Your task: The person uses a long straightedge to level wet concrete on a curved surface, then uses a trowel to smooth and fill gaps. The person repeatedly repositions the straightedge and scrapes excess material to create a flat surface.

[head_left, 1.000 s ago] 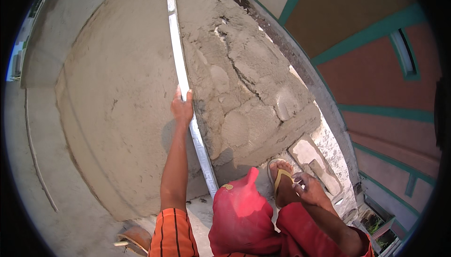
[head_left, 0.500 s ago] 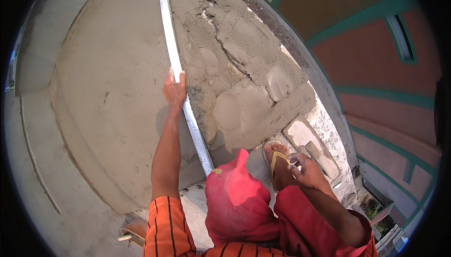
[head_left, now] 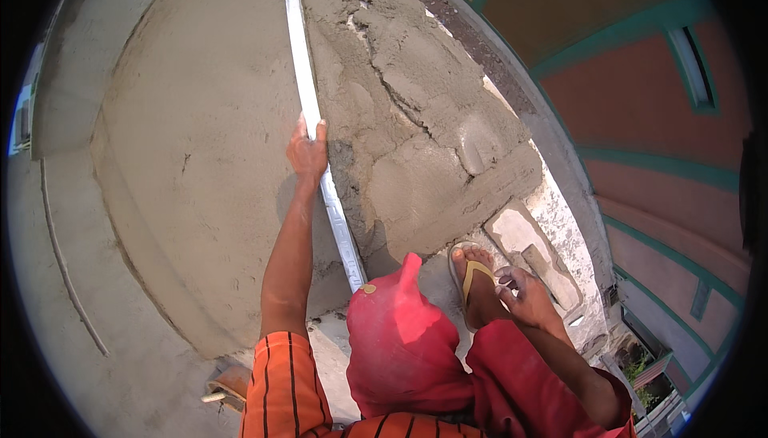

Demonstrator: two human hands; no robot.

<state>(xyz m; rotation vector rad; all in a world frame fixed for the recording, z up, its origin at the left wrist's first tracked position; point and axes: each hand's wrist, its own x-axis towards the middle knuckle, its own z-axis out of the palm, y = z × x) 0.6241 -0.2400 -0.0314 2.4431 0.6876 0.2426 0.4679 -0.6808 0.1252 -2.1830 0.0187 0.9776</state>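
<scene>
- the left hand grips the pale metal straightedge, fingers wrapped on its 9 o'clock side and thumb pressed on its 3 o'clock side.
- the straightedge lies on the mortar, running from that grip toward 12 o'clock, out of view, and toward 5 o'clock, ending beside the red-trousered knee.
- the right hand is at 4 o'clock from the left, fingers curled; i cannot tell whether they pinch anything.
- at its 10 o'clock is a foot in a yellow-strapped flip-flop; at 12 o'clock, a flat slab.
- smooth mortar spreads at 9 o'clock from the straightedge; that wide stretch looks mostly evened, bar small pits.
- rough mortar at 3 o'clock looks unfinished: lumpy, patchy, split by a long crack.
</scene>
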